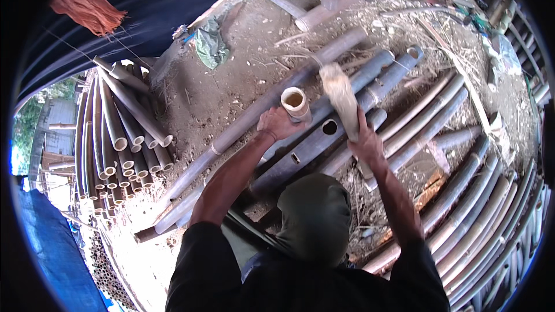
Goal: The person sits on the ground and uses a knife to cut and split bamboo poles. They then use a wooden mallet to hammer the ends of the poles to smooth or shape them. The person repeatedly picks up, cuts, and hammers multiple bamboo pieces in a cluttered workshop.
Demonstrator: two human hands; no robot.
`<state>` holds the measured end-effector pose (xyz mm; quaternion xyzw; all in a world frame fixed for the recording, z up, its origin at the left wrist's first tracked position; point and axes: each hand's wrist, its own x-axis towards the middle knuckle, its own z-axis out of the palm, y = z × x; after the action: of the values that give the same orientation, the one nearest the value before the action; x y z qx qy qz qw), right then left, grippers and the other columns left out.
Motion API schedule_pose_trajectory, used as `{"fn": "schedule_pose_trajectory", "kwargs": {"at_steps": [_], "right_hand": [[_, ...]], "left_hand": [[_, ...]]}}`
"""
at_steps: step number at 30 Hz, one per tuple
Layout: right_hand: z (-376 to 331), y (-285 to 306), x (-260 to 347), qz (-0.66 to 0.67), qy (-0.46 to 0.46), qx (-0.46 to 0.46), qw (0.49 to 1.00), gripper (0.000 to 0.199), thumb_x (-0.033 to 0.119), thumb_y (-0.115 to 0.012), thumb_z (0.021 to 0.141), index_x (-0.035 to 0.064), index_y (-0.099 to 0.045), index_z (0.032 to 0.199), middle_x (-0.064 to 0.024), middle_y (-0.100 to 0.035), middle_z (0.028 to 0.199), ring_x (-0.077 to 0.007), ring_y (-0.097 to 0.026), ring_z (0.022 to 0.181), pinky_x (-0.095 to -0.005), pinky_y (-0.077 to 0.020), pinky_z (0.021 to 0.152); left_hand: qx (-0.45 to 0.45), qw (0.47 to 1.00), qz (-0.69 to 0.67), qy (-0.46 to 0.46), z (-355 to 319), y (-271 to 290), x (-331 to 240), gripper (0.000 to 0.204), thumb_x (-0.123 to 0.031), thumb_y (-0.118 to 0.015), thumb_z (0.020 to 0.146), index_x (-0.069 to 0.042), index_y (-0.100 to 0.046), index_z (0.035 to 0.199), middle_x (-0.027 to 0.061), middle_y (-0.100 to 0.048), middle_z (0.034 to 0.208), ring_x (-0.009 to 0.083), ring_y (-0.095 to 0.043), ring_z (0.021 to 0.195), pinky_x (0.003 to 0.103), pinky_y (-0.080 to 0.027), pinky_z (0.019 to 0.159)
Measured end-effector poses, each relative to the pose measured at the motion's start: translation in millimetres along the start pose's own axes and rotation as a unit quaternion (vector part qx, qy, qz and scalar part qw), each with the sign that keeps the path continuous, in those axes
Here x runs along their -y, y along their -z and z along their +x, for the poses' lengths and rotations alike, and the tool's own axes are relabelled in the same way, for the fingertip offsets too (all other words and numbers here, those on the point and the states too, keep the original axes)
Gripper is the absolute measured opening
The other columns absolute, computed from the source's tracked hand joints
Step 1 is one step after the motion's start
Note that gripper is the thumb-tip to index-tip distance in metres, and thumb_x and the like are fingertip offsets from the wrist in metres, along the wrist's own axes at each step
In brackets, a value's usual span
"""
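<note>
Left hand (277, 124) wraps short bamboo tube (295, 104), grip tight, tube upright, open end up, resting on long bamboo pole (312, 144) with round hole (329, 127). Right hand (365, 143) grips wooden club (341, 99), raised just beside tube. More poles (474, 208) lie on dirt ground (231, 86). Pile of cut bamboo (124, 138) at left.

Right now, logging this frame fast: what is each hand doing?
Left hand: closed around a short bamboo tube, open end up.
Right hand: closed on a wooden mallet, raised over the bamboo poles.
</note>
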<state>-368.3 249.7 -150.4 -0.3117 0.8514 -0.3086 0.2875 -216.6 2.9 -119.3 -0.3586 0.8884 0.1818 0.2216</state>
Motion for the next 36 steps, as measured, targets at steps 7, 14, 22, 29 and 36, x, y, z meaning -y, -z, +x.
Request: {"fn": "schedule_pose_trajectory", "kwargs": {"at_steps": [7, 14, 22, 29, 36], "right_hand": [[-2.7, -7.3, 3.4, -0.003, 0.019, -0.083, 0.996, 0.107, 0.018, -0.076, 0.075, 0.0116, -0.004, 0.155, -0.0326, -0.051, 0.123, -0.0498, -0.058, 0.106, -0.0490, -0.0495, 0.094], [-5.2, -21.9, 15.4, -0.010, 0.078, -0.161, 0.984, 0.112, 0.018, -0.075, 0.068, 0.0133, -0.005, 0.155, -0.0334, -0.056, 0.114, -0.0490, -0.064, 0.088, -0.0487, -0.0554, 0.080], [-3.1, -14.2, 27.7, 0.033, 0.096, -0.120, 0.988, 0.105, 0.020, -0.075, 0.077, 0.0097, -0.005, 0.155, -0.0348, -0.048, 0.126, -0.0504, -0.060, 0.100, -0.0508, -0.0525, 0.088], [9.2, -18.6, 6.0, -0.022, 0.064, -0.043, 0.997, 0.110, 0.020, -0.075, 0.077, 0.0143, 0.001, 0.155, -0.0344, -0.054, 0.119, -0.0480, -0.063, 0.093, -0.0478, -0.0521, 0.089], [23.0, -16.0, -3.3, -0.072, 0.042, -0.007, 0.997, 0.108, 0.022, -0.075, 0.074, 0.0161, -0.006, 0.156, -0.0297, -0.053, 0.114, -0.0489, -0.063, 0.089, -0.0497, -0.0557, 0.081]], "left_hand": [[-0.167, 0.981, -0.019, -0.094, 5.0, -23.1, -3.7, 0.069, -0.067, -0.070, 0.068, -0.016, -0.065, 0.115, 0.0163, -0.068, 0.112, 0.0354, -0.065, 0.104, 0.048, -0.053, 0.092], [-0.142, 0.988, 0.017, -0.060, -11.0, -12.6, -3.7, 0.069, -0.068, -0.067, 0.070, -0.020, -0.064, 0.119, 0.0157, -0.068, 0.112, 0.0350, -0.066, 0.101, 0.048, -0.054, 0.087], [-0.223, 0.966, -0.023, -0.129, -13.1, -24.9, 13.6, 0.052, -0.062, -0.065, 0.072, -0.015, -0.072, 0.092, 0.0137, -0.072, 0.086, 0.0371, -0.069, 0.083, 0.046, -0.057, 0.078], [-0.195, 0.969, -0.051, -0.139, -23.7, -28.0, 14.5, 0.071, -0.059, -0.075, 0.067, -0.015, -0.060, 0.120, 0.0122, -0.065, 0.114, 0.0307, -0.063, 0.107, 0.043, -0.052, 0.092], [-0.193, 0.967, -0.003, -0.167, -16.1, -14.6, 12.1, 0.054, -0.057, -0.068, 0.070, -0.016, -0.068, 0.106, 0.0121, -0.071, 0.096, 0.0339, -0.069, 0.088, 0.045, -0.057, 0.078]]}}
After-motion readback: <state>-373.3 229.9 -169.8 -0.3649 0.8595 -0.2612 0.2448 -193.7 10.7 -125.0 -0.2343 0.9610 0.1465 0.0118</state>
